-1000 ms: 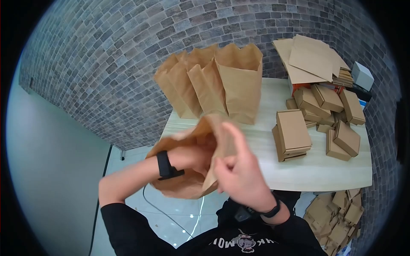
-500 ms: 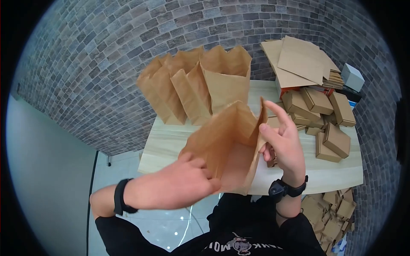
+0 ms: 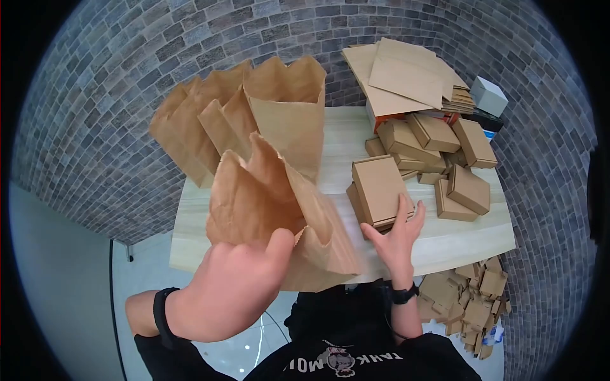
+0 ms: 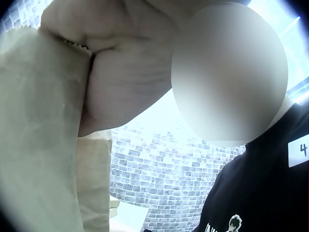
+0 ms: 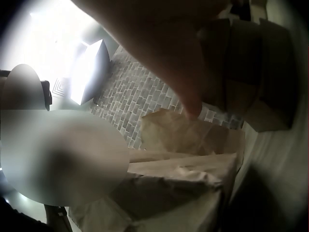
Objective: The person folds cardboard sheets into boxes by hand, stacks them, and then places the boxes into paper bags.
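An opened brown paper bag (image 3: 324, 244) tilts over the near left part of the table, its mouth facing up and left. My left hand (image 3: 222, 289) grips the bag's near rim with curled fingers. In the left wrist view, the bag's serrated edge (image 4: 72, 43) runs into that fist. Over on the right, a small stack of flat cardboard boxes (image 3: 379, 187) stands on the table. My right hand (image 3: 400, 241) is at the stack's near end, thumb and fingers spread to either side of it. The right wrist view shows the boxes (image 5: 244, 58) dark beyond the thumb.
Several upright paper bags (image 3: 286, 127) stand at the back left of the table (image 3: 340, 146). More cardboard boxes (image 3: 467, 190) pile up at the right, with flat cardboard sheets (image 3: 406, 76) behind them. A heap of boxes (image 3: 470, 298) lies below the table's right end.
My left hand has come out of the bag and taken its near rim, carrying the bag left. The right hand has let go of the rim and moved to the box stack.
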A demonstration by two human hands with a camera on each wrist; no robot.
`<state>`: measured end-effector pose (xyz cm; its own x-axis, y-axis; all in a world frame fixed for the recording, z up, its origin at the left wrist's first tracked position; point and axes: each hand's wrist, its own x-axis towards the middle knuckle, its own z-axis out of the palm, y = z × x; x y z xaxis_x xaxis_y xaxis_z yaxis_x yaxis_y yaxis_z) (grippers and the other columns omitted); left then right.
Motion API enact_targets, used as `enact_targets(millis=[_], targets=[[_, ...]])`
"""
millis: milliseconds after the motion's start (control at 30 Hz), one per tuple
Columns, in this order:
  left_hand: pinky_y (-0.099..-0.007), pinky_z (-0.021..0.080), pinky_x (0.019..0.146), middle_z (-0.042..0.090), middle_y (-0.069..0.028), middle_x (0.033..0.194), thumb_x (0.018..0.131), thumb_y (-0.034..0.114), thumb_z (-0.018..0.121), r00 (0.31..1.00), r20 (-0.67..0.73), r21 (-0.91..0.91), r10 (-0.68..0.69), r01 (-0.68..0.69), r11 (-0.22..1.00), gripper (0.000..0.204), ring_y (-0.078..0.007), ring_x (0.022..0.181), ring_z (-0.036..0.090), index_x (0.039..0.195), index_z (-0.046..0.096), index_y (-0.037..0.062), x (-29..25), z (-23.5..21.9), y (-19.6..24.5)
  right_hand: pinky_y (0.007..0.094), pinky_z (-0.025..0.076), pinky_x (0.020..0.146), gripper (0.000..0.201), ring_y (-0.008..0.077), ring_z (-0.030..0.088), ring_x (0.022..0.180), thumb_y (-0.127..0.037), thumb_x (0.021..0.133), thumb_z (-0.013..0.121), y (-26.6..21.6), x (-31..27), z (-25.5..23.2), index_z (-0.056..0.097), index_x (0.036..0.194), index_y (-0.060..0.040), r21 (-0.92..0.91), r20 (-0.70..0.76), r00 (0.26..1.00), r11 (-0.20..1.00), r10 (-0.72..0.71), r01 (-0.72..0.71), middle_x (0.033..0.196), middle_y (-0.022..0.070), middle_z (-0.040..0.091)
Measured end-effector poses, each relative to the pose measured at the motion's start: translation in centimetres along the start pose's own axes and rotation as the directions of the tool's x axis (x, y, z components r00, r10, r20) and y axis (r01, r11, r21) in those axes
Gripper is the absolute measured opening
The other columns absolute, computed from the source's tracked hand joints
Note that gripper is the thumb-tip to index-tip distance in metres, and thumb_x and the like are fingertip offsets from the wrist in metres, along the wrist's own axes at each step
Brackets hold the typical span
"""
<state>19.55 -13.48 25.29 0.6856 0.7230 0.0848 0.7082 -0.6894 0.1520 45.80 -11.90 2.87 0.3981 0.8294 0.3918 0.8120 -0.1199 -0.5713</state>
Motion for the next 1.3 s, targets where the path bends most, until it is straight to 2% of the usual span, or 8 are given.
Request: enact_targets(millis=[333,567,767,833,933,1033,1100,1300], targets=[[-0.0367,0.053,0.063,0.066,-0.0174,0.083,0.086,0.019,0.073,0.994,-0.105,-0.211,0.031,-0.053,0.976,0.041,-0.0314,0.073,0.067,0.119,0.055,0.0006,2.8,-1.6,1.7,0.0563,0.027,0.107,0.089,0.0464,0.03,0.129,-0.023,0.064,0.085,1.7,0.2,-0.7,0.04,0.138,-0.0072,0.15,-0.191,0.981,0.989,0.011,0.018,0.136,0.0285,0.032],[-0.0278,0.053,0.083,0.069,-0.0096,0.1,0.089,0.005,0.065,0.975,-0.186,-0.615,-0.123,-0.018,0.788,0.02,-0.015,0.094,0.067,0.108,0.063,-0.0032,4.5,-5.2,-1.2,0.0492,0.039,0.103,0.082,0.039,0.042,0.124,-0.02,0.057,0.084,1.2,0.8,-6.6,0.043,0.128,-0.0096,0.33,-0.412,0.884,0.868,-0.223,0.372,0.131,0.0225,0.04],[-0.031,0.048,0.094,0.061,-0.011,0.12,0.093,0.025,0.066,0.97,-0.194,-0.797,-0.149,-0.068,0.6,0.048,-0.0151,0.109,0.059,0.132,0.052,-0.0008,8.5,-5.8,0.0,0.0534,0.046,0.099,0.087,0.0427,0.049,0.121,-0.039,0.066,0.087,-6.0,4.4,-9.5,0.036,0.13,-0.0114,0.142,-0.68,0.541,0.636,-0.495,0.759,0.13,0.0273,0.043],[-0.0323,0.048,0.094,0.063,-0.0105,0.117,0.092,0.031,0.067,0.983,-0.17,-0.846,0.066,-0.18,0.502,0.056,-0.0162,0.106,0.06,0.135,0.051,-0.0015,8.8,-7.9,0.2,0.0531,0.049,0.098,0.09,0.0443,0.05,0.121,-0.039,0.068,0.089,-8.7,5.9,-9.7,0.032,0.133,-0.0116,0.107,-0.731,0.432,0.537,-0.528,0.837,0.133,0.0287,0.041],[-0.0306,0.048,0.091,0.064,-0.0096,0.115,0.087,0.031,0.07,0.97,-0.244,-0.769,-0.009,-0.188,0.611,0.063,-0.0173,0.106,0.06,0.135,0.05,-0.0039,6.7,-11.0,-0.6,0.0537,0.048,0.101,0.098,0.0433,0.049,0.124,-0.037,0.073,0.086,-11.3,6.5,-11.2,0.021,0.142,-0.0127,0.153,-0.639,0.523,0.573,-0.565,0.805,0.141,0.0295,0.034],[-0.0306,0.048,0.092,0.063,-0.0102,0.117,0.085,0.032,0.07,0.868,-0.492,-0.484,-0.067,-0.209,0.85,0.068,-0.0181,0.108,0.06,0.138,0.047,-0.0045,4.0,-12.6,-2.8,0.0518,0.047,0.101,0.086,0.0414,0.049,0.125,-0.029,0.076,0.083,-11.1,7.0,-10.3,0.032,0.143,-0.0117,0.706,-0.567,0.721,0.216,-0.397,0.674,0.142,0.0263,0.04],[-0.0314,0.048,0.093,0.063,-0.01,0.117,0.084,0.024,0.07,0.859,-0.504,-0.5,-0.091,-0.204,0.842,0.062,-0.0176,0.108,0.06,0.136,0.05,-0.0027,2.2,-13.1,-5.0,0.0505,0.046,0.099,0.074,0.0392,0.05,0.124,-0.029,0.071,0.085,-10.1,6.7,-11.5,0.051,0.134,-0.0098,0.405,-0.224,0.513,0.4,-0.829,0.822,0.137,0.019,0.05],[-0.0313,0.046,0.094,0.061,-0.0078,0.117,0.081,0.015,0.072,0.909,-0.371,-0.61,-0.191,-0.084,0.788,0.054,-0.0157,0.108,0.058,0.13,0.055,0.0016,1.0,-9.0,-8.1,0.0535,0.037,0.105,0.074,0.0299,0.053,0.118,-0.034,0.068,0.083,-13.6,6.1,-11.2,0.056,0.131,-0.0067,0.46,-0.016,0.394,0.343,-0.919,0.819,0.109,0.0107,0.062]])
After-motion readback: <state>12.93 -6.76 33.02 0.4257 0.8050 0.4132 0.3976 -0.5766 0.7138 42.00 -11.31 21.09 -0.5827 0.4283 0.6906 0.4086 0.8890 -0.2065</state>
